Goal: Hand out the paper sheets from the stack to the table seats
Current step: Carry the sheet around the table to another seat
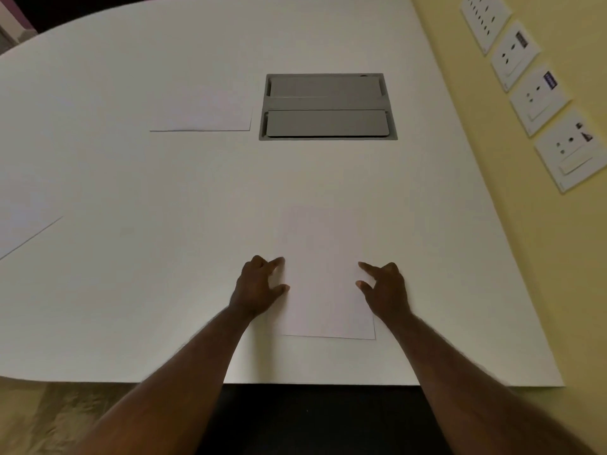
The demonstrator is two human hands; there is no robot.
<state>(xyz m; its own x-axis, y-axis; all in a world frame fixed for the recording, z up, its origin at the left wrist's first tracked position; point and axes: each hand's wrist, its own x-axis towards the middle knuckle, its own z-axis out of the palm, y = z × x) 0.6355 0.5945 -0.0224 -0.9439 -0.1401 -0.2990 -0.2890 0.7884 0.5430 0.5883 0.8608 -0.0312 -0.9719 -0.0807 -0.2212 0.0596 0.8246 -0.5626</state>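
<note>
A white paper sheet [323, 274] lies flat on the white table [131, 290] near its front edge. My left hand [258, 287] rests at the sheet's left edge, fingertips touching the paper. At the sheet's right edge sits my right hand [384, 289], its fingertips on the paper too. Both hands have loosely spread fingers and grip nothing. A second sheet [202, 110] lies farther back, left of centre. Part of a third sheet [23, 228] shows at the left border. No stack is visible.
A grey cable hatch [326, 106] with two closed flaps is set into the table beyond the near sheet. Several white socket plates [538, 96] line the yellow wall on the right. A dark chair or floor area [312, 418] lies below the table's front edge.
</note>
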